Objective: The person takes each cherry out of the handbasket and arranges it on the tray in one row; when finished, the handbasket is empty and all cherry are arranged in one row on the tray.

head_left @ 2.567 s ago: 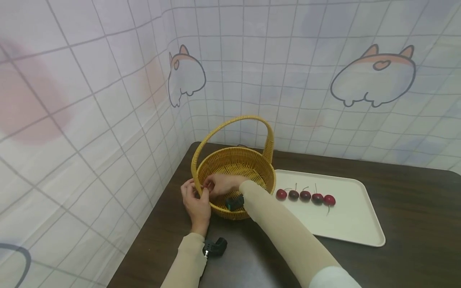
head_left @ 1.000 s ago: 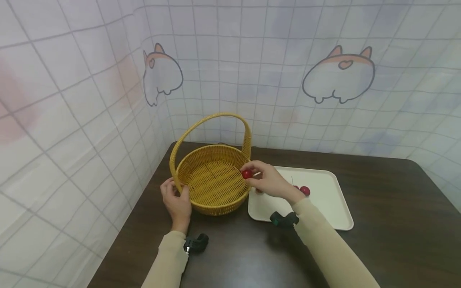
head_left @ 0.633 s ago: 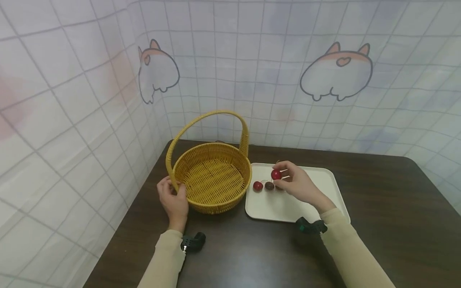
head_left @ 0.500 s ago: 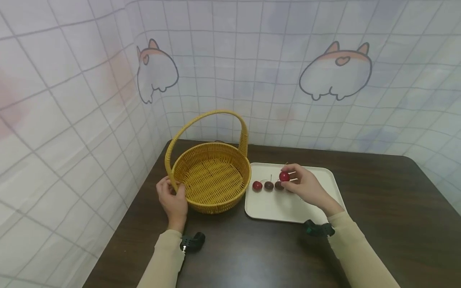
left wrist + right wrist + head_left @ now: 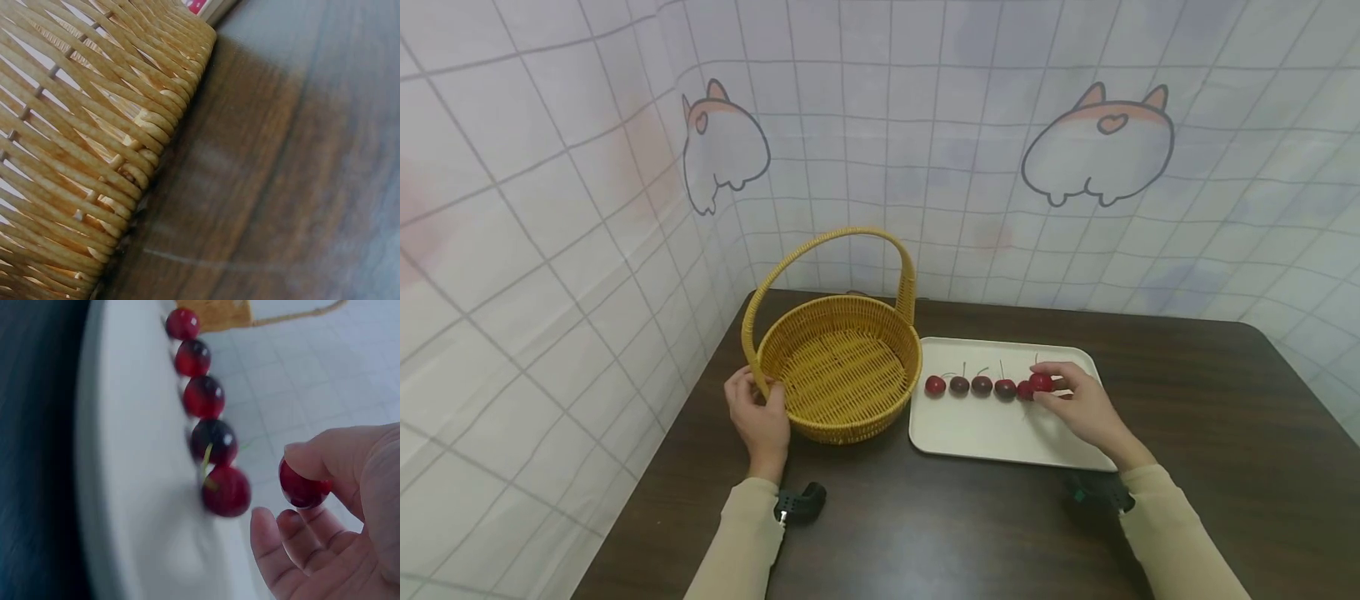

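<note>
My right hand (image 5: pixel 1088 410) pinches a red cherry (image 5: pixel 1042 382) between thumb and fingers at the right end of a row on the white tray (image 5: pixel 977 433). In the right wrist view the held cherry (image 5: pixel 302 490) appears apart from the row's end cherry (image 5: pixel 226 492). Several dark red cherries (image 5: pixel 958 385), some with stems up, make up the row. On the left, my left hand (image 5: pixel 762 423) grips the yellow wicker basket (image 5: pixel 850 433) at the foot of its handle, thumb over the rim. No cherry shows inside the basket. The left wrist view shows mostly basket weave (image 5: pixel 94 137).
The dark wooden table (image 5: pixel 880 525) carries both basket and tray, the tray close to the basket's right side. The tall arched handle (image 5: pixel 827 237) rises over the basket. A grid-patterned cloth (image 5: pixel 925 150) hangs behind and at the left.
My right hand has come out of the basket and carried a cherry rightward over the tray to the row's right end. My left hand keeps its hold on the basket. The head view has shifted.
</note>
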A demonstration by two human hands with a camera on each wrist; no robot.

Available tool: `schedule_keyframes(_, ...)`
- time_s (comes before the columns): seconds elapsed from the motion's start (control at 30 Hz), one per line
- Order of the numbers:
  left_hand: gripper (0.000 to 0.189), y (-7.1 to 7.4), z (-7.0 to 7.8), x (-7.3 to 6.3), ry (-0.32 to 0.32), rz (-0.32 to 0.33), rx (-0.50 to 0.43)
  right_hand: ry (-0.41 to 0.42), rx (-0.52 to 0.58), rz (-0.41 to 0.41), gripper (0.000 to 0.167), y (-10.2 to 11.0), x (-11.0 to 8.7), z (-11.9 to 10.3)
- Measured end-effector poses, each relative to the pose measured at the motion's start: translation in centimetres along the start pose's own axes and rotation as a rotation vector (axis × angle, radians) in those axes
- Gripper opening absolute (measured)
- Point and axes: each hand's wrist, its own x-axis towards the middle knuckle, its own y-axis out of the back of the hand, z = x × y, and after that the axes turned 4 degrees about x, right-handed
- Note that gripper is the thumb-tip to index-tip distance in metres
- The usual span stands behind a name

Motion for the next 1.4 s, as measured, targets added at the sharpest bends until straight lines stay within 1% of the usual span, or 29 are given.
schedule_keyframes(0.07,0.006,0.1,1.1,-0.1,-0.008,0.002,-0.006,-0.035,-0.026,0.012,0.042,0.2,-0.3,0.6)
schedule_keyframes(0.17,0.006,0.3,2.7,-0.4,-0.006,-0.001,-0.015,-0.080,-0.035,0.021,0.043,0.2,-0.6,1.4)
schedule_keyframes(0.27,0.006,0.3,2.6,-0.4,-0.004,-0.004,-0.016,-0.114,-0.033,0.031,0.044,0.2,-0.9,2.0)
schedule_keyframes(0.47,0.005,0.3,2.7,-0.4,-0.002,-0.009,-0.018,-0.148,-0.032,0.073,0.046,0.1,-1.3,2.6)
schedule_keyframes(0.67,0.006,0.2,2.8,-0.4,-0.011,-0.004,-0.008,-0.190,-0.081,0.094,0.045,-0.1,-1.3,3.0)
schedule_keyframes(0.83,0.006,0.2,3.0,-0.3,-0.009,-0.004,-0.010,-0.189,-0.115,0.109,0.044,-0.3,-1.3,3.4)
schedule_keyframes(1.03,0.006,0.3,3.0,-0.3,0.007,-0.011,-0.015,-0.174,-0.124,0.112,0.044,-0.4,-1.3,3.6)
schedule_keyframes(1.4,0.005,0.2,2.8,-0.4,-0.004,-0.013,-0.018,-0.195,-0.096,0.128,0.045,-0.6,-1.3,3.5)
